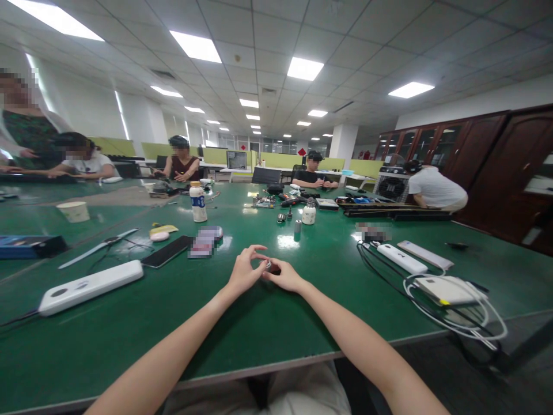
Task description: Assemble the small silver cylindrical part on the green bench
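Note:
Both hands meet over the middle of the green table (181,334). Between their fingertips is a small silvery round piece (268,265), mostly covered by the fingers, so its kind does not show. My left hand (245,271) pinches it from the left with thumb and bent fingers, other fingers raised. On the other side, my right hand (285,276) curls its thumb and forefinger round it. Beyond the hands stand a small grey metal cylinder (298,226) and a white patterned jar (308,213). Small dark metal parts (283,218) lie beside them.
Left are a white power strip (93,286), a black phone (167,252), a watch (103,243), a drink bottle (198,202) and a paper cup (73,211). Right lie another power strip (401,259), a white box (449,289) and looped cables (408,288). Several people work around the table.

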Motion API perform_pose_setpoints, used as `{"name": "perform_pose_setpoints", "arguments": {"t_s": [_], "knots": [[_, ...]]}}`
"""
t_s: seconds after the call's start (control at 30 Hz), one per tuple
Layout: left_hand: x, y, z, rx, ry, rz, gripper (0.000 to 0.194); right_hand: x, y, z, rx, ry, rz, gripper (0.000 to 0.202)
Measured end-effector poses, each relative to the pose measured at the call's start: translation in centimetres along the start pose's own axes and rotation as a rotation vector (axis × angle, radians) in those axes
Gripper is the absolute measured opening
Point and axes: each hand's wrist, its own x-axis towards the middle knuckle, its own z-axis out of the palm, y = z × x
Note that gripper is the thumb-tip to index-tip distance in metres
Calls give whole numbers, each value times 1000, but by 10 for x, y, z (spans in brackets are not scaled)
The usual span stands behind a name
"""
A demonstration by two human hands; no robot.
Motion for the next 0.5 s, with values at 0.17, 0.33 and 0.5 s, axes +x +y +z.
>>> {"name": "perform_pose_setpoints", "arguments": {"t_s": [0.17,0.33,0.5], "knots": [[2,1,1,38,22,12,30,0,1,1,10,-7,4,36],[3,0,-2,61,48,-37,34,0,0,2,35,-13,1,34],[2,0,-1,-17,9,-2,36,1,4,1,16,-10,-2,36]]}}
